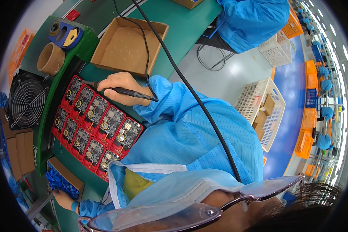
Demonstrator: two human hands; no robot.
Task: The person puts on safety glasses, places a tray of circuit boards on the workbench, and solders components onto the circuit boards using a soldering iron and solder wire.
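My right hand (121, 88) is closed around the dark handle of a soldering iron (129, 92). Its tip end reaches the upper left corner of a red tray (121, 114) filled with several small dark circuit boards (98, 110). Each board carries a round metallic part; whether the iron touches one cannot be told. Down at the lower left, my left hand (63, 199) rests at the edge of a small cardboard box (74, 178) of blue parts (60, 181). Its fingertips are among those parts, so their grip is hidden.
An open cardboard box (127, 46) stands beyond the tray. Left of it are a blue iron stand (67, 35), a brown round pot (50, 58) and a black fan (28, 99). A black cable (189, 87) crosses above my arm. A co-worker's blue sleeve (253, 23) is nearby.
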